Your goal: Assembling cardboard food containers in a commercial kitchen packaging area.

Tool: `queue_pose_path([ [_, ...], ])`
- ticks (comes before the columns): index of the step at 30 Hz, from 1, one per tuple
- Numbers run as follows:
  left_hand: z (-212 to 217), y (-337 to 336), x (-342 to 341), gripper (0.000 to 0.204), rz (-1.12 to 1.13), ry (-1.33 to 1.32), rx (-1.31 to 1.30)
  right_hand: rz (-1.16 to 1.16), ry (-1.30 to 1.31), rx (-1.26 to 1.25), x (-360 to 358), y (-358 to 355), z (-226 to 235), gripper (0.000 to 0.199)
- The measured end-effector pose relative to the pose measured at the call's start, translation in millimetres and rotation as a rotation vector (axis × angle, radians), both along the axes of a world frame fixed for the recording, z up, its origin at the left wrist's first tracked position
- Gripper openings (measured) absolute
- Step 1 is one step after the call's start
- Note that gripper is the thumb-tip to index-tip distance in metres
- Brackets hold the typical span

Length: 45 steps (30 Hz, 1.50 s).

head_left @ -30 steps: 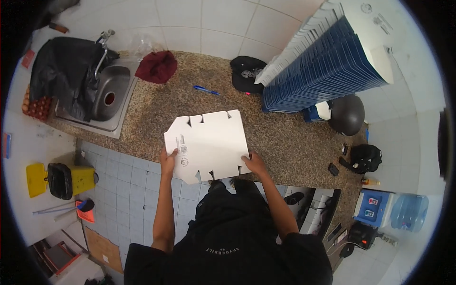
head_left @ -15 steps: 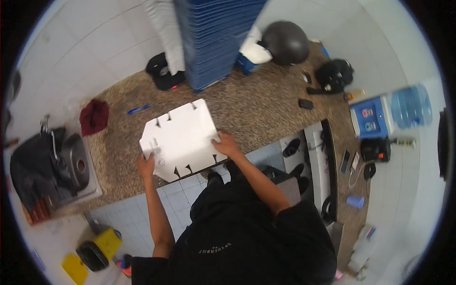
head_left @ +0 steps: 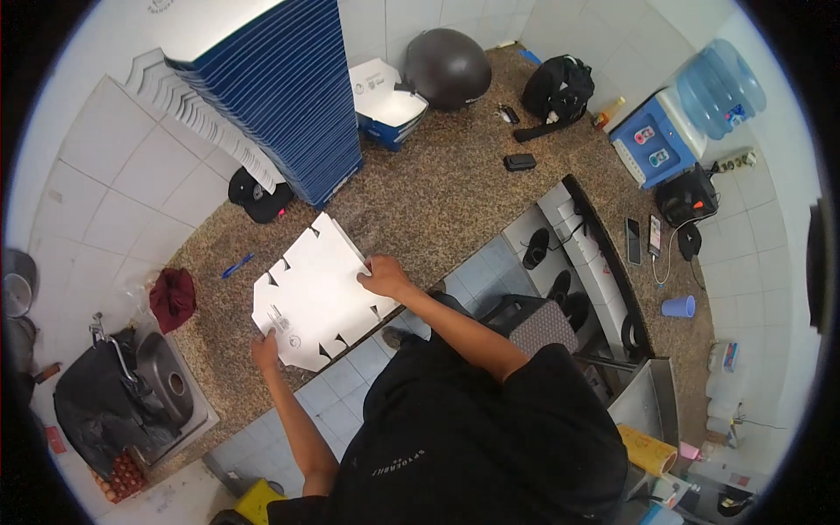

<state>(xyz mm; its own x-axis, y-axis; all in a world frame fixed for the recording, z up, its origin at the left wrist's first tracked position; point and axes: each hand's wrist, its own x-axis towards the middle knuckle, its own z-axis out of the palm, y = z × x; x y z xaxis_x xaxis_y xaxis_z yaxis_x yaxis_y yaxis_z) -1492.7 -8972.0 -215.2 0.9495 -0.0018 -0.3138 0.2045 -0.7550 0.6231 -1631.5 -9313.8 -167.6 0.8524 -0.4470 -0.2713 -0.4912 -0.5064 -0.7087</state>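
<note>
Flat white cardboard box blank point(head_left: 317, 293) lies on the speckled bench point(head_left: 455, 197) — both hands on it. Left hand point(head_left: 265, 353) fingers closed on its near corner; right hand point(head_left: 381, 276) fingers curled over its right edge. Beyond the fingers — tall blue stack of flat boxes point(head_left: 276, 87).

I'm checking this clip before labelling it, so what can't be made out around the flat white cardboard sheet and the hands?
Head view:
- Left hand: fingers under the flat white cardboard sheet, hidden.
- Right hand: fingertips too small to tell the grip.
- Tall blue stack of flat boxes: top cut off by the picture's rim.
</note>
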Motion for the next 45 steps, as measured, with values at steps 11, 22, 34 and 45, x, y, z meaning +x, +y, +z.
queue_pose_path([
  [11, -29.9, 24.9, 9.1, 0.038, 0.061, -0.066, -0.074, 0.136, 0.169, 0.77, 17.2, 6.2, 3.0, 0.069],
  [22, 45.7, -13.6, -26.1, 0.039, 0.198, 0.073, -0.716, 0.508, -0.129, 0.699, -49.1, 10.4, 117.3, 0.059],
  [34, 70.3, -158.4, -60.4, 0.045, 0.121, -0.081, -0.874, 0.147, -0.103, 0.495, -127.5, -105.3, 92.7, 0.036],
  [45, 92.5, -294.4, -69.1, 0.03, -0.363, -0.45, -0.926, -0.119, -0.181, 0.271, -171.1, -240.8, 45.9, 0.035],
])
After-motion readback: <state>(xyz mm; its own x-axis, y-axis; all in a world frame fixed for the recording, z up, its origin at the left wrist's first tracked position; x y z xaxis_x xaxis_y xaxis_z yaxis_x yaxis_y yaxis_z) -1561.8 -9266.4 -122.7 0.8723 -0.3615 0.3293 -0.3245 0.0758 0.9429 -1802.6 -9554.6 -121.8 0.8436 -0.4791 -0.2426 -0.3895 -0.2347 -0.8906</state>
